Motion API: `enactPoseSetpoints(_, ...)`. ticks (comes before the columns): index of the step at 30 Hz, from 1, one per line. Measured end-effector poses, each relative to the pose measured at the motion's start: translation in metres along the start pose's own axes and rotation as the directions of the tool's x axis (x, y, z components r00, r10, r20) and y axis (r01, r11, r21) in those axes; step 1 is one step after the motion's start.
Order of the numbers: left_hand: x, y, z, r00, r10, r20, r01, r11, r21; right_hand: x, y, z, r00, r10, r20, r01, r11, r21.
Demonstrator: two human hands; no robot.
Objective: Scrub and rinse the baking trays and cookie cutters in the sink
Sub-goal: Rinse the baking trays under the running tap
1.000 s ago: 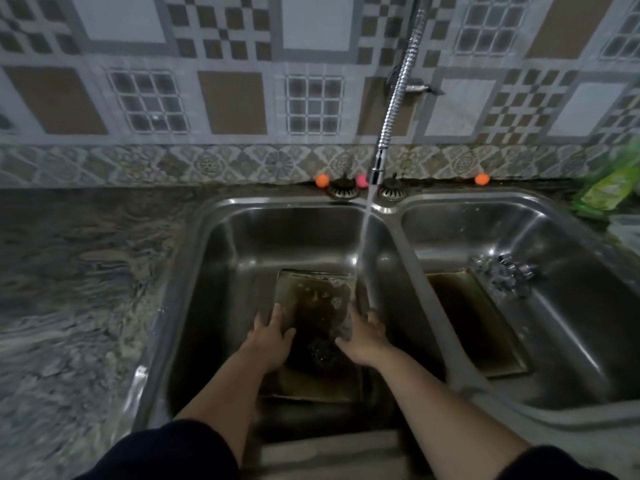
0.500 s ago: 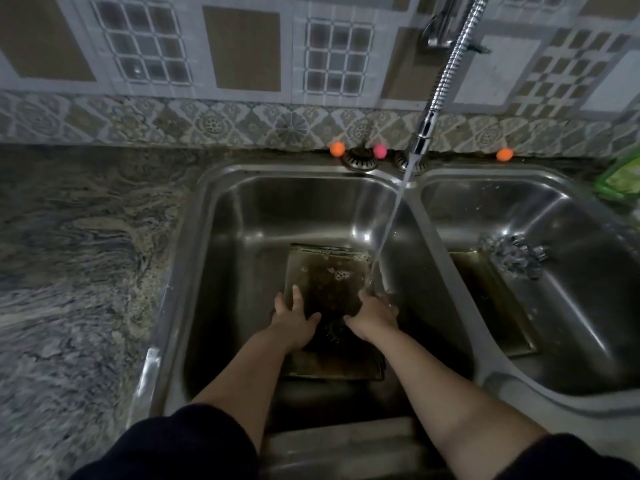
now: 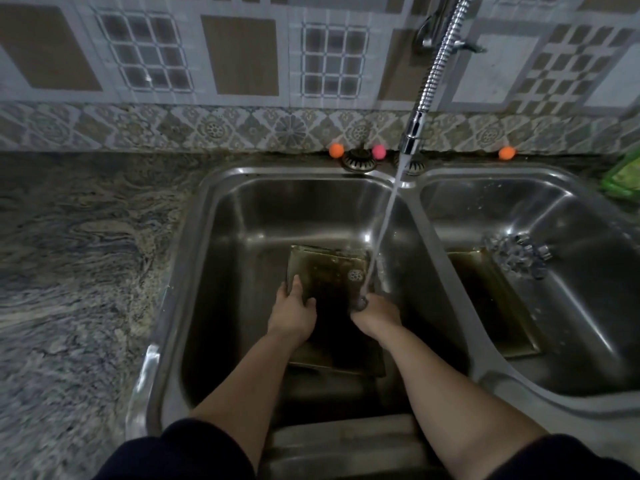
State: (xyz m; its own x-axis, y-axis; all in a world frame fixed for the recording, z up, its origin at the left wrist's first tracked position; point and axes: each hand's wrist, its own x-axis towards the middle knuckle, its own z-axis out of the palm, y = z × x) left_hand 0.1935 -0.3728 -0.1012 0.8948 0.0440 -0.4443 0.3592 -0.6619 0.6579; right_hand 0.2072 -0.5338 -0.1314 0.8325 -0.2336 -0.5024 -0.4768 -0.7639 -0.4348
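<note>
Gripping the baking tray (image 3: 329, 271) with both hands, left hand (image 3: 292, 311) and right hand (image 3: 375, 311); wet metal could slip, splashing faucet water (image 3: 382, 230).

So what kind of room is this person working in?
Most likely a home kitchen: a steel double sink set in a stone counter, a flexible tap running, patterned wall tiles, and a baking tray under both hands.

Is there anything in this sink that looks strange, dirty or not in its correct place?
Mostly normal washing. The baking tray in the left basin is darkly stained, and so is the second tray in the right basin. Cookie cutters lie in a loose heap beside the second tray. The water stream lands on the right hand.
</note>
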Motion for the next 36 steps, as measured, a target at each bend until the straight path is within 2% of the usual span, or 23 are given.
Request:
enactPoseSetpoints(4, -0.006, 0.004, -0.005, 0.978, 0.093, -0.187, -0.126, 0.977, -0.173, -0.007, -0.003, 0.004, 0.992, -0.063, 0.108, 0.079, 0.986, -0.147)
enactPoseSetpoints(7, -0.006, 0.019, -0.005, 0.983, 0.078, -0.164, -0.129, 0.937, -0.325, -0.023, -0.014, 0.015, 0.985, -0.022, 0.169, 0.047, 0.988, -0.145)
enactPoseSetpoints(8, -0.006, 0.023, -0.005, 0.987, 0.075, -0.144, -0.123, 0.926, -0.356, -0.029, -0.02, 0.019, 0.986, -0.04, 0.164, 0.058, 0.993, -0.105)
enactPoseSetpoints(10, -0.007, 0.028, -0.004, 0.988, 0.098, -0.122, -0.141, 0.893, -0.427, -0.037, -0.032, 0.026, 0.98, -0.17, 0.104, 0.18, 0.98, -0.09)
enactPoseSetpoints(13, -0.014, 0.033, -0.006, 0.978, 0.157, -0.135, -0.205, 0.818, -0.537, -0.025, -0.046, 0.02, 0.925, -0.379, -0.019, 0.367, 0.907, -0.207)
enactPoseSetpoints(16, -0.021, 0.037, -0.015, 0.964, 0.192, -0.182, -0.264, 0.737, -0.623, -0.005, -0.059, -0.014, 0.879, -0.474, -0.058, 0.446, 0.859, -0.25)
enactPoseSetpoints(19, -0.03, 0.038, -0.023, 0.964, 0.183, -0.194, -0.267, 0.66, -0.702, 0.011, -0.059, -0.054, 0.861, -0.504, -0.067, 0.44, 0.804, -0.399)
enactPoseSetpoints(22, -0.036, 0.035, -0.024, 0.969, 0.13, -0.208, -0.244, 0.608, -0.756, 0.018, -0.048, -0.08, 0.892, -0.445, -0.08, 0.329, 0.761, -0.559)
enactPoseSetpoints(24, -0.038, 0.033, -0.023, 0.973, 0.1, -0.21, -0.228, 0.589, -0.776, 0.011, -0.039, -0.09, 0.922, -0.381, -0.062, 0.325, 0.852, -0.41)
enactPoseSetpoints(26, -0.04, 0.033, -0.022, 0.976, 0.085, -0.199, -0.212, 0.561, -0.8, 0.001, -0.03, -0.096, 0.928, -0.368, -0.065, 0.363, 0.929, -0.075)
enactPoseSetpoints(27, -0.04, 0.034, -0.021, 0.977, 0.087, -0.194, -0.21, 0.551, -0.808, -0.006, -0.026, -0.099, 0.921, -0.38, -0.086, 0.386, 0.919, 0.08)
enactPoseSetpoints(29, -0.041, 0.036, -0.016, 0.976, 0.104, -0.189, -0.215, 0.537, -0.816, -0.016, -0.02, -0.105, 0.911, -0.394, -0.12, 0.412, 0.88, 0.236)
enactPoseSetpoints(31, -0.04, 0.039, -0.008, 0.978, 0.119, -0.171, -0.208, 0.541, -0.815, -0.024, -0.016, -0.114, 0.907, -0.394, -0.151, 0.42, 0.873, 0.248)
enactPoseSetpoints(36, -0.042, 0.058, 0.012, 0.97, 0.158, -0.187, -0.245, 0.581, -0.777, -0.044, -0.004, -0.138, 0.834, -0.439, -0.333, 0.482, 0.874, 0.056)
